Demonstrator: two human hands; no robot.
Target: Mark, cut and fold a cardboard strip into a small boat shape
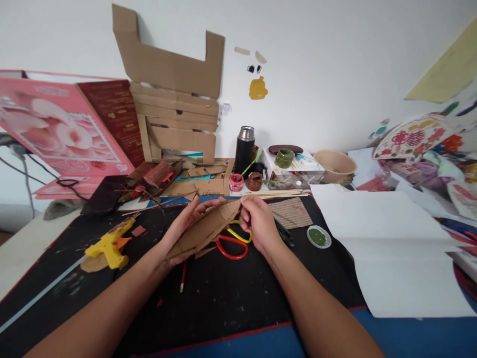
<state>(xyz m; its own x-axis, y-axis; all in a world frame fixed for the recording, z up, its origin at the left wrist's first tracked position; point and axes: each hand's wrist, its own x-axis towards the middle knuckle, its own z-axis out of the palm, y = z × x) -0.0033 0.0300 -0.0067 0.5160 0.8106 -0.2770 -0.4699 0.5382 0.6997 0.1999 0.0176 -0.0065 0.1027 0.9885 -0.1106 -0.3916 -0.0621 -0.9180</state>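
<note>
A leaf-shaped piece of brown cardboard [206,228] with a crease along it is held up over the black mat [238,308]. My left hand [186,219] is closed around its left side, the palm partly behind it. At the pointed right end, my right hand [255,219] pinches the tip between thumb and fingers. Below and behind the cardboard lie scissors [231,256] with one red and one yellow handle; their blades are hidden. A red pencil [183,276] rests beneath the left wrist, its upper part covered.
A yellow glue gun [112,243] with a glue stick lies left. Paint jars [255,182], a black flask [244,151] and corrugated cardboard [292,213] stand or lie behind my hands. To the right are a green paint lid [319,237] and white paper [395,258].
</note>
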